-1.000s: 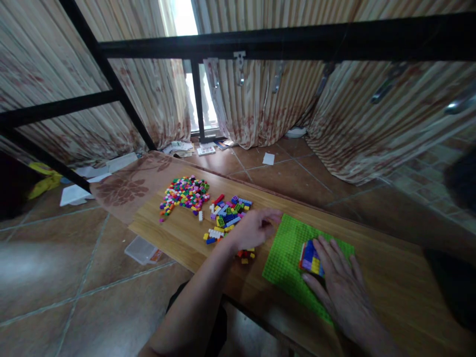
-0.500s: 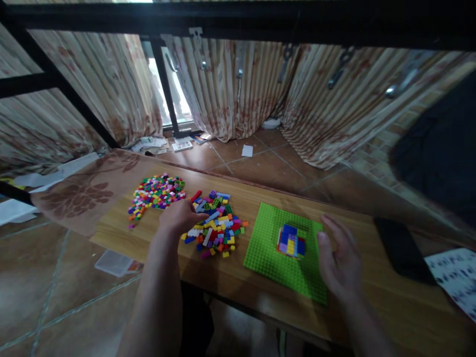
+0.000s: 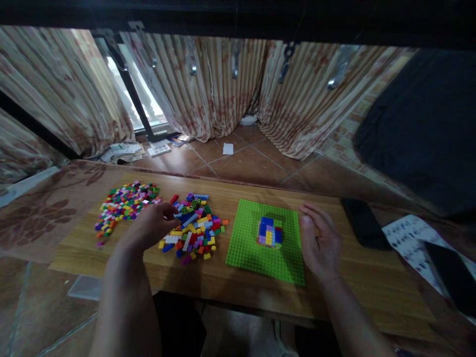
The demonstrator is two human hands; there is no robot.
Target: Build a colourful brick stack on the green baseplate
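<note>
Toy bricks [image 3: 197, 230] lie in a loose heap on the wooden bench [image 3: 372, 277], just to the left of a green baseplate [image 3: 245, 263]. Your left hand [image 3: 150, 223] is at the heap's left edge, palm down, with the thumb and index finger bent toward each other; you cannot tell from this view whether they pinch a brick. Your right hand [image 3: 322, 240] rests or hovers beside the baseplate's right edge, thumb side facing the plate. Its fingers lie close to each other and slightly curved, with the thumb apart from them, and you show no brick in that hand. Between your 2 hands, a small brick build [image 3: 269, 233] sits near the middle of the baseplate, its top showing blue, yellow and lavender pieces. Farther left, past your left hand, you have a second pile of smaller mixed-colour pieces [image 3: 128, 201]. To the right of your right hand, a flat black object [image 3: 362, 223] lies on the bench, near a printed sheet [image 3: 407, 240]. A second dark, flat object [image 3: 451, 277] overlaps that sheet. Beyond the bench hang striped curtains [image 3: 223, 89], and a white paper [image 3: 228, 148] lies on the tiled floor [image 3: 253, 166].
</note>
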